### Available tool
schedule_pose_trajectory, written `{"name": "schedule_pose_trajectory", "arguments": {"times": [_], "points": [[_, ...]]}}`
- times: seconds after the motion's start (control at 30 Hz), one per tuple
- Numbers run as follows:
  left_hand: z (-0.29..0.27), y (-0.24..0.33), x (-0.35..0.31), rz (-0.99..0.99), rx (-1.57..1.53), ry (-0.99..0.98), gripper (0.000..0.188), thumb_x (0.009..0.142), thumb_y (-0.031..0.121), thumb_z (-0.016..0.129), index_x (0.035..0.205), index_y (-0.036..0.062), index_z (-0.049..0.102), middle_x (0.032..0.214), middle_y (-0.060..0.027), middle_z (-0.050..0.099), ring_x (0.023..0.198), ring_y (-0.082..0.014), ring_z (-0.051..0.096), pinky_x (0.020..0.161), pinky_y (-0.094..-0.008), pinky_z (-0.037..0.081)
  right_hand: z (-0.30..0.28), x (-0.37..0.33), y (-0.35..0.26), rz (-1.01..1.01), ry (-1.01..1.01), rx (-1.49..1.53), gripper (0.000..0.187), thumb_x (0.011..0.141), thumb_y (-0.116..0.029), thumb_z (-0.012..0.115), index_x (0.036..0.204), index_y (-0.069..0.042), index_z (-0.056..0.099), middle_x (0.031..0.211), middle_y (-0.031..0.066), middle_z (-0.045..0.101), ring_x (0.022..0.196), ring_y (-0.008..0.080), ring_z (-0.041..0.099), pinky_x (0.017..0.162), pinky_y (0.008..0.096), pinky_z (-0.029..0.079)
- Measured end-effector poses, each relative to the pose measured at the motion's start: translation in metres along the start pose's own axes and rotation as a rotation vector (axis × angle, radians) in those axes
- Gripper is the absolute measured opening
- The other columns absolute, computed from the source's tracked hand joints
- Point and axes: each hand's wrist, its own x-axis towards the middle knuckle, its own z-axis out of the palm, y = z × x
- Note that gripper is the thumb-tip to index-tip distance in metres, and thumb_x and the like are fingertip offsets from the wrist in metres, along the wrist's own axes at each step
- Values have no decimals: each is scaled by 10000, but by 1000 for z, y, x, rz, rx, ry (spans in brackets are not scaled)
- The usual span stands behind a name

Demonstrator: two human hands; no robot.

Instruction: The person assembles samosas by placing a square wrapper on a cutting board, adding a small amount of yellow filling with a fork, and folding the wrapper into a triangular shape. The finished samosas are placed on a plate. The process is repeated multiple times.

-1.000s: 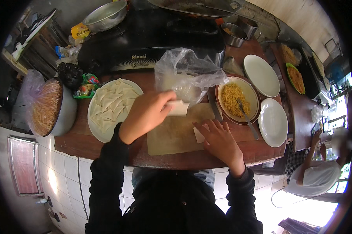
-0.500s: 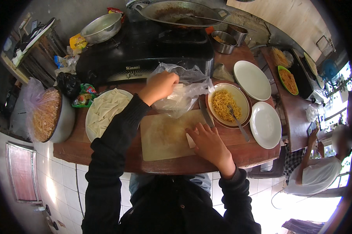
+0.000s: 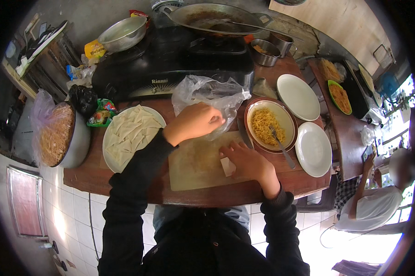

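Resting on the cutting board (image 3: 196, 168), the right hand (image 3: 246, 161) is seen with fingers spread flat and pressed on a small pale wrapper square (image 3: 227, 166), which lies at the board's 3 o'clock edge. The left hand (image 3: 196, 122) is held at the board's 12 o'clock, fingers curled together inside the mouth of a clear plastic bag (image 3: 207, 94); whether anything is pinched cannot be told. A slip is judged possible: the thin square could be dragged or torn under the pressing fingers, and the loose bag could be pulled over toward the bowl of yellow noodles (image 3: 268, 124) at 2 o'clock, where a utensil handle sticks out. A plate of stacked pale wrappers (image 3: 131, 135) is set at 9 o'clock. Beyond it, at 10 o'clock, a small green and red packet (image 3: 99, 112) and a black bag (image 3: 81, 99) are found, with a yellow packet (image 3: 95, 48) farther back beside a metal bowl (image 3: 122, 34).
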Motion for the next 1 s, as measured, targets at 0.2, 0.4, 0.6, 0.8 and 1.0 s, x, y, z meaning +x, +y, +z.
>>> {"name": "schedule_pose_trajectory", "arguments": {"times": [0.2, 0.4, 0.6, 0.8, 1.0], "points": [[42, -40, -5, -46, 192, 100, 296, 855, 231, 554, 999, -22, 604, 1052, -182, 562, 974, -344, 545, 828, -388, 438, 1, -2, 4, -48, 21, -46, 442, 659, -96, 678, 1061, -70, 496, 1010, 126, 511, 987, 354, 530, 785, 422, 482], [30, 4, -26, -96, -174, 344, 317, 850, 264, 558, 949, -34, 603, 1022, -192, 592, 965, -342, 550, 824, -380, 443, -8, -11, 2, -66, 70, 148, 303, 728, -31, 597, 1023, -34, 529, 982, 150, 568, 928, 321, 564, 734, 409, 477], [33, 61, -71, -101, -558, -166, 351, 881, 260, 573, 1107, -9, 591, 981, -132, 654, 918, -207, 620, 793, -323, 454, -20, -22, -18, -37, 336, 479, 193, 760, -59, 606, 947, -27, 577, 898, 150, 592, 805, 352, 584, 693, 412, 457], [46, 50, -93, -304, -884, -261, 329, 940, 249, 480, 1080, -22, 603, 948, -91, 673, 872, -158, 627, 783, -297, 459, -2, -49, -26, 222, 638, 268, 235, 737, -87, 657, 953, -30, 584, 880, 138, 583, 762, 344, 572, 670, 391, 457], [45, 39, -97, -435, -1366, -85, 428, 966, 288, 403, 1131, -86, 530, 1032, -151, 636, 956, -195, 611, 895, -290, 433, 16, -86, -8, 584, 816, 266, 158, 772, -141, 669, 848, -13, 616, 657, 114, 552, 573, 244, 541, 535, 326, 416]]}}
